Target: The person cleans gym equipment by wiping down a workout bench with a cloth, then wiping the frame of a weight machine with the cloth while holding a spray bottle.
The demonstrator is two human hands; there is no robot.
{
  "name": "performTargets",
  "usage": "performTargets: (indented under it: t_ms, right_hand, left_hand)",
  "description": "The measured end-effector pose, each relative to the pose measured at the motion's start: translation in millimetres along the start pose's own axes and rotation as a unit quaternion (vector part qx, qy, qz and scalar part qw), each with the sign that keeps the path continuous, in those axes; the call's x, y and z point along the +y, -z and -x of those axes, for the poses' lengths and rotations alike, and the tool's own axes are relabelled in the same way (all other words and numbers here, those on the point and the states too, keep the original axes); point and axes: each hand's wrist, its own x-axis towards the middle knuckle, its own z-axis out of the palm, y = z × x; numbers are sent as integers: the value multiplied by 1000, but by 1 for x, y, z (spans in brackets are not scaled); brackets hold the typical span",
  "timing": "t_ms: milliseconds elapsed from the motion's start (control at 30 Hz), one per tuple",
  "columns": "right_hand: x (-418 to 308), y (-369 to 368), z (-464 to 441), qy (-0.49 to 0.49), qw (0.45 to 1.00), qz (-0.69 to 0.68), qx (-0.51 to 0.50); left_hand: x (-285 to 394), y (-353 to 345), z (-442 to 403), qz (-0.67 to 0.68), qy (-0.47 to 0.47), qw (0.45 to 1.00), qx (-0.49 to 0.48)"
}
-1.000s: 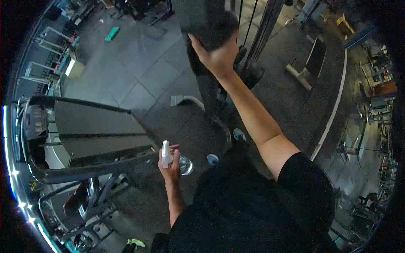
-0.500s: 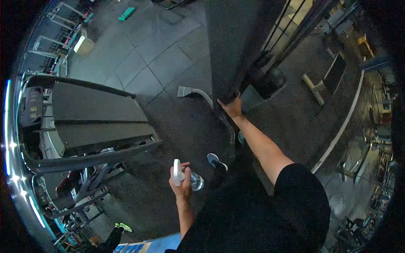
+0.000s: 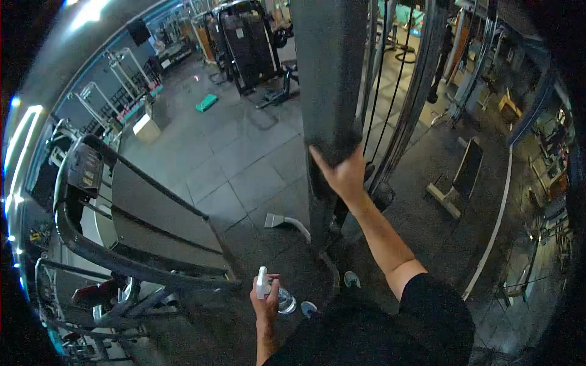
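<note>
My left hand (image 3: 266, 300) is wrapped round the neck of a clear spray bottle (image 3: 285, 302) with a white spray head (image 3: 262, 282). At the centre, a tall dark grey machine column (image 3: 329, 67) stands upright. My right hand (image 3: 345, 174) presses against its front, thumb and fingers spread round something dark. That dark thing, maybe a cloth, blends into the column and is too blurred to identify. Behind the column, black cables (image 3: 388, 79) run beside a metal upright (image 3: 415, 91).
On the left is a large machine with a curved black frame (image 3: 122, 259) and grey panels. A curved grey floor foot (image 3: 296, 223) lies by the column base. To the right stands a small bench (image 3: 467, 168). My shoes (image 3: 352, 279) show below.
The view has tilted up. My right hand went down along the column, then came back up part way. My left hand still holds the spray bottle.
</note>
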Motion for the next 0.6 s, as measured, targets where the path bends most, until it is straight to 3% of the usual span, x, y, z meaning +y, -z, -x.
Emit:
performTargets:
  t_ms: [67, 167, 300, 367, 533, 600]
  right_hand:
    - [-35, 19, -64, -125, 989, -16, 71]
    - [-34, 26, -106, -75, 991, 70, 81]
    - [-44, 54, -183, -19, 994, 74, 83]
    - [-53, 65, -232, -19, 967, 227, 112]
    - [-51, 93, -321, 56, 970, 207, 117]
    - [-82, 109, -346, 110, 959, 180, 190]
  left_hand:
    - [18, -1, -8, 8, -6, 1000, 4]
    - [16, 3, -22, 18, -33, 999, 13]
    - [-1, 4, -26, 52, -72, 996, 32]
    - [-6, 4, -31, 71, -55, 995, 46]
    - [-51, 10, -41, 68, -58, 993, 76]
    - [-48, 11, -38, 9, -21, 994, 102]
